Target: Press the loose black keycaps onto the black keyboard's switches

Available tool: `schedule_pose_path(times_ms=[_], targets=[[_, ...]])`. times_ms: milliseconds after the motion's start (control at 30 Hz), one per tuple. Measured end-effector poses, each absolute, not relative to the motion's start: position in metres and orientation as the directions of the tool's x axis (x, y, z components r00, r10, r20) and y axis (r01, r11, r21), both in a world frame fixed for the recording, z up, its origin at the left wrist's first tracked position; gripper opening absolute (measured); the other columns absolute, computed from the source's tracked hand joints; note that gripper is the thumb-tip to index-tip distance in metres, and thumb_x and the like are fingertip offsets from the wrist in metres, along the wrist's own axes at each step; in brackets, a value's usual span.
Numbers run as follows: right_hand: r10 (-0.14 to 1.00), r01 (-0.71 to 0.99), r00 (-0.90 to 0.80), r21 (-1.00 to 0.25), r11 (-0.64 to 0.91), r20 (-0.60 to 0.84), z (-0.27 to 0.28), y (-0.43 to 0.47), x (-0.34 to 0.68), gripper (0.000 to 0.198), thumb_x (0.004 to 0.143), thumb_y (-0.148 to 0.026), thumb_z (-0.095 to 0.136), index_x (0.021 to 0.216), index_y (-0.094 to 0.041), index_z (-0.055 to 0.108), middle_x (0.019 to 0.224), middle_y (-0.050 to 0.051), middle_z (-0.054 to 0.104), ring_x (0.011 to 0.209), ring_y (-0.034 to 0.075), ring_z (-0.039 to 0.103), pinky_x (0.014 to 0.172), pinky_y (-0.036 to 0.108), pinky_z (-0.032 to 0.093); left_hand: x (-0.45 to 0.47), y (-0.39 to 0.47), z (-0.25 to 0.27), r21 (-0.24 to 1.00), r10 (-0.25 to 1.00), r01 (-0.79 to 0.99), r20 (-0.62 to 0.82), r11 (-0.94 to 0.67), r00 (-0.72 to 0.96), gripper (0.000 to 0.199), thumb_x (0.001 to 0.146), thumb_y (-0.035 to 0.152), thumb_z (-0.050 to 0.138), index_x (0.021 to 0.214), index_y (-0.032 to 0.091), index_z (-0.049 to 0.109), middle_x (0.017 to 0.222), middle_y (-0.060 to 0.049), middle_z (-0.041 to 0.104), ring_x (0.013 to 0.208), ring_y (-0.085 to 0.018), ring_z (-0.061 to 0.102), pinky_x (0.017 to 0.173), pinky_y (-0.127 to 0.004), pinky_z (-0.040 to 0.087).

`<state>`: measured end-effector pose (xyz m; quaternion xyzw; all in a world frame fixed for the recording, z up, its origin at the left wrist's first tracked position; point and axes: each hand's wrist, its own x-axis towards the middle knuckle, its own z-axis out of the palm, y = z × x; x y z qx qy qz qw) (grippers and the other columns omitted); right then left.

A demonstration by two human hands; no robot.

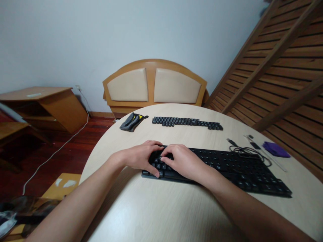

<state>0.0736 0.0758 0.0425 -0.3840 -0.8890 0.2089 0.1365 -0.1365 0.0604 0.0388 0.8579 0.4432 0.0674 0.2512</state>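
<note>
Head view shows two bare hands working at the left end of a black keyboard (219,164), which lies on the round, pale desk (151,208) in front of the person, its left end nearest the hands and its right end reaching past the right forearm. The left hand (142,156) rests over the left edge with its grip spread, thumb down on the keys near the front corner and the other fingers bent over the back edge. The right hand (183,161) comes in from the right, just beside it; its grip is pinched, thumb and forefinger tips meeting on a key (161,157) between the two hands. What the curled fingers behind do is hidden. Beyond the keyboard, a block of loose black keys (176,121) lies in close rows, with gloves (132,121) in grey, black and yellow near its left end. Behind the keyboard's right half lies a coiled black cable (238,148) with its plug (231,142) pointing away; a small black piece (255,145) and a folded purple cloth (276,150) lie to the right of it. Past the desk stand a padded headboard (150,80) against the wall (156,30) and a slatted wooden panel (277,67) on the right; a wooden cabinet (58,111) and a white cord (54,153) are on the left.
</note>
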Motion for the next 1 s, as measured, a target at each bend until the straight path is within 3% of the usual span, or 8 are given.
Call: schedule_pose_path(times_ms=[167, 267, 567, 767, 1000], targets=[[0.825, 0.761, -0.546, -0.328, 0.560, 0.143, 0.042, 0.101, 0.077, 0.022, 0.096, -0.028, 0.052, 0.101, -0.021, 0.073, 0.106, 0.006, 0.075, 0.100, 0.022, 0.068, 0.085, 0.031, 0.048, -0.136, 0.059, 0.041, 0.494, 0.809, 0.746, -0.134, -0.446, 0.573, 0.096, 0.066, 0.058, 0.083, 0.143, 0.015, 0.048, 0.152, -0.018, 0.041, 0.141, -0.036, 0.037, 0.118, -0.049, 0.031], [0.869, 0.845, -0.483, -0.203, 0.495, 0.111, 0.037, 0.125, 0.074, 0.029, 0.098, -0.027, 0.046, 0.119, -0.020, 0.066, 0.115, 0.008, 0.073, 0.106, 0.024, 0.067, 0.085, 0.032, 0.048, -0.136, 0.059, 0.041, 0.482, 0.810, 0.755, -0.145, -0.444, 0.569, 0.097, 0.066, 0.060, 0.082, 0.144, 0.013, 0.047, 0.153, -0.020, 0.039, 0.142, -0.035, 0.037, 0.118, -0.048, 0.030], [0.891, 0.887, -0.451, -0.085, 0.453, 0.048, 0.031, 0.186, 0.050, 0.043, 0.095, -0.026, 0.051, 0.137, -0.022, 0.054, 0.123, 0.016, 0.069, 0.113, 0.032, 0.065, 0.092, 0.041, 0.047, -0.135, 0.058, 0.042, 0.495, 0.806, 0.744, -0.135, -0.449, 0.576, 0.094, 0.066, 0.058, 0.083, 0.142, 0.015, 0.049, 0.153, -0.019, 0.040, 0.140, -0.037, 0.039, 0.117, -0.050, 0.031], [0.885, 0.884, -0.465, -0.045, 0.466, 0.033, 0.033, 0.194, 0.030, 0.040, 0.097, -0.025, 0.053, 0.136, -0.021, 0.054, 0.123, 0.016, 0.068, 0.114, 0.030, 0.064, 0.095, 0.041, 0.048, -0.134, 0.058, 0.043, 0.499, 0.811, 0.747, -0.139, -0.438, 0.568, 0.096, 0.064, 0.058, 0.084, 0.141, 0.012, 0.050, 0.152, -0.019, 0.041, 0.140, -0.036, 0.039, 0.118, -0.048, 0.030], [0.880, 0.879, -0.475, -0.021, 0.475, 0.021, 0.032, 0.192, 0.020, 0.036, 0.096, -0.036, 0.062, 0.126, -0.017, 0.059, 0.127, 0.010, 0.060, 0.105, 0.024, 0.063, 0.088, 0.045, 0.056, -0.135, 0.059, 0.042, 0.499, 0.810, 0.749, -0.145, -0.437, 0.569, 0.097, 0.064, 0.058, 0.084, 0.142, 0.013, 0.050, 0.152, -0.019, 0.041, 0.140, -0.036, 0.039, 0.118, -0.047, 0.030]])
